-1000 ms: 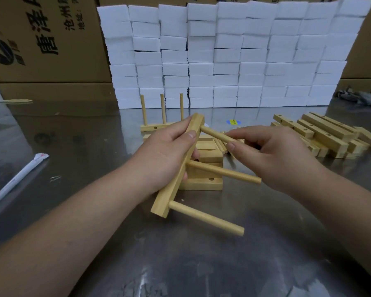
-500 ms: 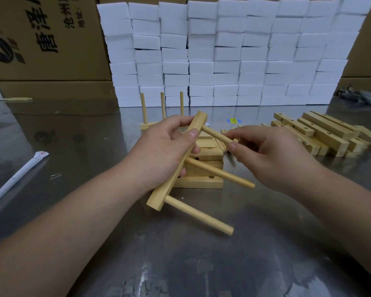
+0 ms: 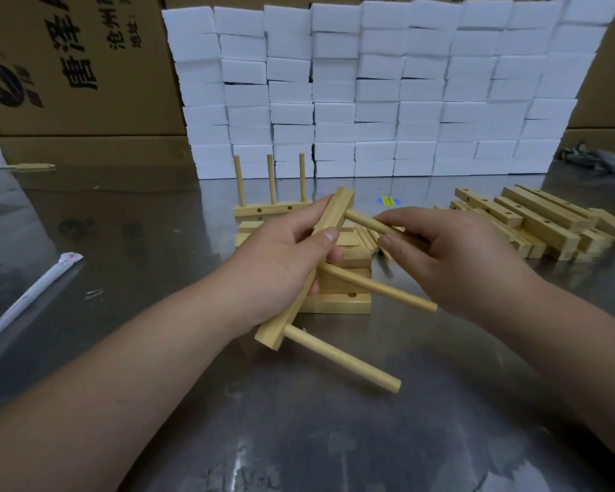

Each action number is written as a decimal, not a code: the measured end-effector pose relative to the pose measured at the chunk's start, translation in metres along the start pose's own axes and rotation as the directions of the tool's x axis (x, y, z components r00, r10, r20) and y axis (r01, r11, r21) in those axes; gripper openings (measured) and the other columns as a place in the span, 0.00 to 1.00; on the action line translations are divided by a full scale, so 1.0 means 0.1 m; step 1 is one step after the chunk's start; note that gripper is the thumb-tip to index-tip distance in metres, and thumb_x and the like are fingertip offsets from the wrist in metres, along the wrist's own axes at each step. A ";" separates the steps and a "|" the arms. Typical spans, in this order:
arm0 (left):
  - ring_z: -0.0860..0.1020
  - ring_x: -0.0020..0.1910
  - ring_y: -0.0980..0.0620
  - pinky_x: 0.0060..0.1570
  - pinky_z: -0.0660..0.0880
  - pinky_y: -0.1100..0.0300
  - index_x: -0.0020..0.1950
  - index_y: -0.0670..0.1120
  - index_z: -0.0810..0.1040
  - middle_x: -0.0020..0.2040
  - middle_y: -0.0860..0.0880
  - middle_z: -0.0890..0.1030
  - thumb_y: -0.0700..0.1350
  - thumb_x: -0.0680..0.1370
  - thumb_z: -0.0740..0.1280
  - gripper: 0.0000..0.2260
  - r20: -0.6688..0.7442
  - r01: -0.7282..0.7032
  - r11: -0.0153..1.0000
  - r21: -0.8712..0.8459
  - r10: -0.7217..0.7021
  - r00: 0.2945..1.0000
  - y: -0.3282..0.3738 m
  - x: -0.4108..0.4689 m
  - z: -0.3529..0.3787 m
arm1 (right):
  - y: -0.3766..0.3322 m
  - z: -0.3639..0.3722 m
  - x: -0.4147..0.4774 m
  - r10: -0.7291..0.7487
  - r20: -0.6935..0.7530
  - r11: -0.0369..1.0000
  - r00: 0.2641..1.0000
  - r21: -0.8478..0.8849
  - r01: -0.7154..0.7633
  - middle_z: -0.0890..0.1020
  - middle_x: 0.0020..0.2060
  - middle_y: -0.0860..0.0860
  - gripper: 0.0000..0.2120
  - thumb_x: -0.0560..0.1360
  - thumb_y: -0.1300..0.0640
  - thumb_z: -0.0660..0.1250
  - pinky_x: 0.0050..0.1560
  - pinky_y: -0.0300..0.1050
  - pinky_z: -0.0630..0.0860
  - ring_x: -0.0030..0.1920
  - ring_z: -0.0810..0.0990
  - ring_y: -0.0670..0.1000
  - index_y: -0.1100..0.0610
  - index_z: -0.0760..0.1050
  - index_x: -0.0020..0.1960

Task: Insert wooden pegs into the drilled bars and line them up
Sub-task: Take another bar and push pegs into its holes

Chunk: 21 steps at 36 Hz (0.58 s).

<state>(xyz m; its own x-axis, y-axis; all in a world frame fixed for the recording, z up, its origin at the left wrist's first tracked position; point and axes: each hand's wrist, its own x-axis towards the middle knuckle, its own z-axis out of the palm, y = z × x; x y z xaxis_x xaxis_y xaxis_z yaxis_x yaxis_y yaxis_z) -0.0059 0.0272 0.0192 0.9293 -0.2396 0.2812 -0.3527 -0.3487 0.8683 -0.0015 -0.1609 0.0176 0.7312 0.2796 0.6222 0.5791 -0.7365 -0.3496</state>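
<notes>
Hardly shifting, left hand [image 3: 281,264] is clamping the drilled bar [image 3: 338,207] mid-frame as a brace while right hand [image 3: 451,257] is pinching its top peg [image 3: 364,221].

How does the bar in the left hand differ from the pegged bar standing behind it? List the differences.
The held bar is lifted and tilted in the left hand; the standing bar lies flat on the table, untouched. The held bar's pegs jut sideways; the standing bar's pegs point straight up. The right hand pinches the held bar's top peg; the standing bar's pegs are free. Both are pale wood with three pegs.
</notes>
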 end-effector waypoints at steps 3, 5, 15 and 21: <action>0.73 0.27 0.60 0.31 0.72 0.68 0.69 0.62 0.67 0.33 0.59 0.78 0.46 0.80 0.58 0.18 -0.005 -0.006 1.000 0.010 0.006 1.000 0.00 0.00 0.00 | -0.02 -0.02 0.00 -0.035 -0.011 0.999 0.999 -0.041 0.034 0.73 0.24 0.47 0.13 0.72 0.48 0.59 0.28 0.41 0.64 0.32 0.72 0.44 0.49 0.80 0.47; 0.73 0.27 0.60 0.30 0.71 0.69 0.68 0.63 0.67 0.32 0.59 0.77 0.47 0.80 0.58 0.18 -0.009 -0.010 1.000 0.018 0.010 1.000 0.01 0.00 0.00 | -0.04 -0.03 0.00 -0.057 -0.009 0.995 0.998 -0.084 0.056 0.74 0.25 0.49 0.14 0.72 0.47 0.58 0.29 0.44 0.68 0.30 0.72 0.48 0.52 0.80 0.46; 0.72 0.28 0.61 0.30 0.73 0.69 0.68 0.63 0.67 0.30 0.60 0.76 0.48 0.81 0.57 0.17 0.014 -0.030 0.996 0.088 0.029 0.999 0.03 -0.03 -0.01 | -0.06 0.01 -0.01 -0.084 -0.001 0.988 0.996 -0.131 0.083 0.80 0.31 0.54 0.19 0.73 0.45 0.54 0.35 0.48 0.74 0.35 0.78 0.58 0.57 0.79 0.44; 0.72 0.28 0.62 0.30 0.73 0.69 0.60 0.68 0.67 0.30 0.59 0.76 0.47 0.80 0.57 0.15 0.031 -0.048 0.997 0.056 0.046 0.998 0.02 -0.03 -0.02 | -0.06 0.02 -0.03 -0.066 -0.028 0.997 0.997 -0.041 0.065 0.82 0.37 0.60 0.20 0.73 0.47 0.57 0.42 0.58 0.77 0.42 0.80 0.62 0.62 0.79 0.47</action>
<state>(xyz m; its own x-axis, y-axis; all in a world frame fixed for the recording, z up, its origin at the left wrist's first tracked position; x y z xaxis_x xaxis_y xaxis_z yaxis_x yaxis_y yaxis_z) -0.0096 0.0291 0.0212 0.9081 -0.2838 0.3079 -0.4023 -0.3871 0.8296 -0.0068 -0.1558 0.0165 0.6808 0.3107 0.6633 0.6102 -0.7415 -0.2790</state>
